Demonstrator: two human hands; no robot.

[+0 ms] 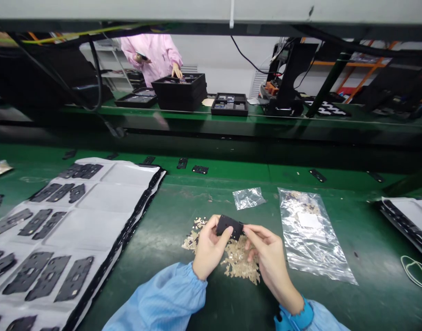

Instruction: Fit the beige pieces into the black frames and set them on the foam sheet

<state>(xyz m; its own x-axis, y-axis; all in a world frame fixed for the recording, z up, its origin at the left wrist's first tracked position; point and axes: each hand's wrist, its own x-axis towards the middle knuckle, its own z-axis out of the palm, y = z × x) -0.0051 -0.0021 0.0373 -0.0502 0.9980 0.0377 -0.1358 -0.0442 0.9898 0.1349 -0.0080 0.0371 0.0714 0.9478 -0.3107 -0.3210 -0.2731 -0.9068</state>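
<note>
My left hand [211,246] is closed around a black flat plastic part [228,226], with the thumb across its face. At the part's right edge, the thumb and forefinger of my right hand [267,250] are pinched together. Whatever lies between those fingertips is too small to make out. Below and behind both hands, a pile of small beige pieces [241,264] is spread on the green table [176,207].
Left of my hands lies a white compartmented tray [100,220] holding several black plastic parts [75,278]. A small clear bag [248,198] and a larger clear bag of pieces [309,230] lie on the right. Across the bench, a person in pink [150,57] handles black trays [179,94].
</note>
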